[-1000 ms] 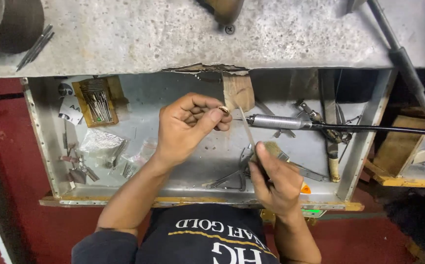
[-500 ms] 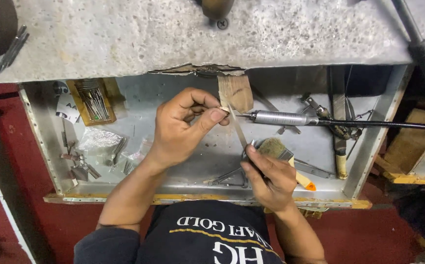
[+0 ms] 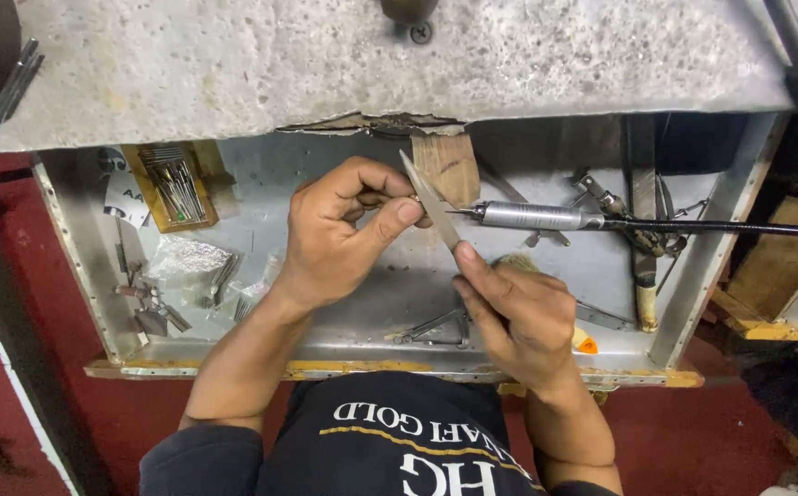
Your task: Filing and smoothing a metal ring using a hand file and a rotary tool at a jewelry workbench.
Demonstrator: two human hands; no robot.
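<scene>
**Head view: two hands at a file over the metal drawer**

Head camera looks straight down on a shallow grey sheet-metal drawer tray (image 3: 693, 276) pulled out beneath a speckled grey stone bench top (image 3: 234, 64). Everything below is placed against that tray.

Above the tray's middle, the left hand (image 3: 344, 234) is curled, thumb and forefinger pressed together on a tiny gold-coloured piece (image 3: 414, 197) that is too small to make out further. Touching that piece is a slim flat grey metal file (image 3: 431, 202), slanting from upper left to lower right. Its lower end sits in the right hand (image 3: 518, 317), fingers closed around it with the thumb laid along the blade, nearer the tray's front lip.

Just behind the hands, at the tray's back edge, a worn wooden bench peg (image 3: 449, 165) juts out from under the bench top. To the right of the file lies a silver cylindrical rotary handpiece (image 3: 532, 216) on a black flexible shaft (image 3: 730, 227) that runs out past the tray's right wall. In the tray's back left corner stands a small yellow box of thin steel burs (image 3: 171, 184); crumpled clear plastic bags (image 3: 183, 262) lie in front of it.
</scene>
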